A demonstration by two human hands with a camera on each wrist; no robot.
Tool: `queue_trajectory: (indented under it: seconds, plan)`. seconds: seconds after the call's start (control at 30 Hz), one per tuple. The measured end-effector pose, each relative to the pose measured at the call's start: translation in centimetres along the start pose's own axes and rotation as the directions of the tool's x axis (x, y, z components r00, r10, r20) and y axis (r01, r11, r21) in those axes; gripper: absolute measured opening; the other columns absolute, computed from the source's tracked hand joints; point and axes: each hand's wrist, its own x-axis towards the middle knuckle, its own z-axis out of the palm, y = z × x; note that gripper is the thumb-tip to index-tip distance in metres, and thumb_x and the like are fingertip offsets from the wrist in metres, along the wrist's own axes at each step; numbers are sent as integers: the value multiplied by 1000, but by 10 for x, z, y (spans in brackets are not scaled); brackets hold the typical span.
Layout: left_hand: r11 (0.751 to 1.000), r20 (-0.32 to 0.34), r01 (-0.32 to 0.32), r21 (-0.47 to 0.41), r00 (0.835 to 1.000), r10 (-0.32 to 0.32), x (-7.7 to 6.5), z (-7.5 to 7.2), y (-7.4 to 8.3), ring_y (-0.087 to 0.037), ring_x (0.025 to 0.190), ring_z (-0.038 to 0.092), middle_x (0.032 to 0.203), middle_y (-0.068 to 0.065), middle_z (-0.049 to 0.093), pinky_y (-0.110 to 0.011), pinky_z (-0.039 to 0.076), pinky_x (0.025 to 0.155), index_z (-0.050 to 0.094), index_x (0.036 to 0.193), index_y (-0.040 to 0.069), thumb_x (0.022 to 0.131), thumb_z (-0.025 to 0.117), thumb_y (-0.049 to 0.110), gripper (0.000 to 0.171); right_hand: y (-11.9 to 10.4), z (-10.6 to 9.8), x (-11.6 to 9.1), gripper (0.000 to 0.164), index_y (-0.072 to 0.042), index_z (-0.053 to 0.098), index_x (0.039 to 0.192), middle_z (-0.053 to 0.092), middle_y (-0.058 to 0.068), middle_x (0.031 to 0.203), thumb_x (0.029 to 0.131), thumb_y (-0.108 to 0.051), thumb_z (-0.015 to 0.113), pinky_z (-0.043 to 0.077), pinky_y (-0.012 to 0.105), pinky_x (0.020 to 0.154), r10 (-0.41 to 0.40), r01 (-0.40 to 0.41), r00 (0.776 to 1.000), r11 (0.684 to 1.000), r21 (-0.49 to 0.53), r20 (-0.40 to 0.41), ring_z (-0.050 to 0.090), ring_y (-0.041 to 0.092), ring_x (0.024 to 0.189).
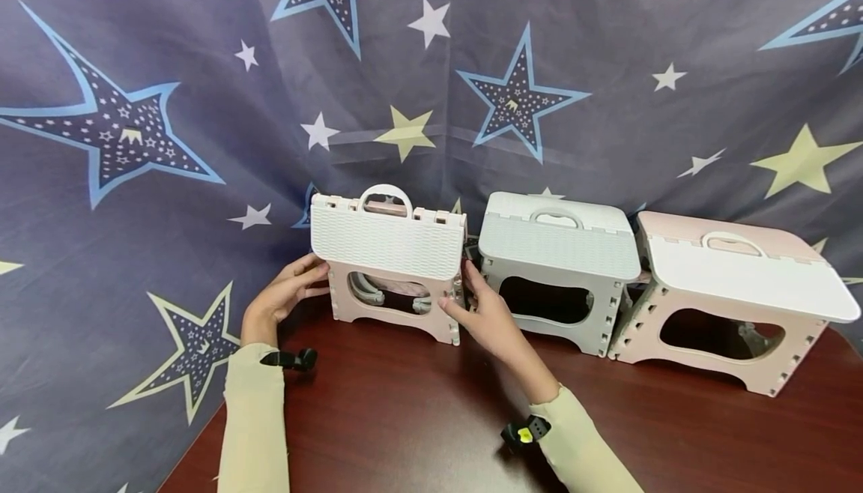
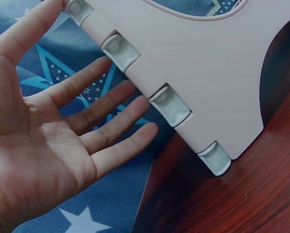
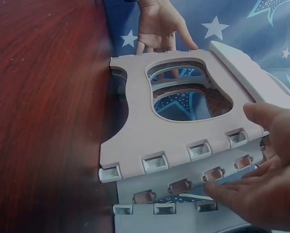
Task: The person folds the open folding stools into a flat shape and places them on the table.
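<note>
A folding step stool with a white textured seat half, pink leg panels and a raised carry handle stands at the left of the table. Its seat slopes at the hinge, so it looks partly folded. At its left edge is my left hand, palm toward the stool; in the left wrist view its spread fingers reach the hinged edge. My right hand lies at the opposite edge, thumb on the front panel. In the right wrist view its other fingers extend along the side panel.
A grey-green folding stool with a white rear seat half stands just right, then a pink-and-white one. Both are unfolded. A star-patterned curtain hangs close behind them. The table is dark red wood.
</note>
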Motion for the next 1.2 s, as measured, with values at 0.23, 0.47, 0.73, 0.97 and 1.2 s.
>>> queue_trajectory:
  seconds: [0.23,0.47,0.73,0.97,1.2]
  plan:
    - [997,38,-14,-82,999,17,2,1,-7,-1,117,62,128,19,61,-33,52,97,21,160,-1,110,44,14,57,6,5,1,90,-3,8,163,21,19,168,101,-34,65,32,52,122,-17,17,998,1000,8,57,29,33,152]
    - [989,39,-23,-145,999,29,3,2,-6,-4,114,65,124,16,66,-34,54,95,43,147,14,110,44,11,37,13,7,5,78,-3,13,163,30,23,163,105,-26,60,43,49,114,-29,25,997,998,65,67,43,36,144]
    - [982,76,-50,-180,995,65,1,3,-6,-5,116,64,128,15,66,-38,56,92,50,141,23,110,43,11,34,12,9,6,65,2,26,159,40,26,157,105,-15,58,45,46,112,-53,53,999,997,52,-1,45,37,143]
    - [980,101,-65,-189,991,85,0,3,-6,-6,118,64,130,15,65,-38,57,93,53,139,26,110,40,9,36,9,6,8,61,1,33,156,49,26,151,104,-14,59,49,46,109,-60,60,998,998,-15,-16,50,36,140]
    - [984,85,-48,-171,994,63,1,4,-4,-6,115,65,128,15,66,-36,57,92,52,139,26,110,43,11,33,6,4,9,59,1,35,155,53,25,147,104,-15,59,52,43,106,-66,65,998,996,-61,-11,55,35,136]
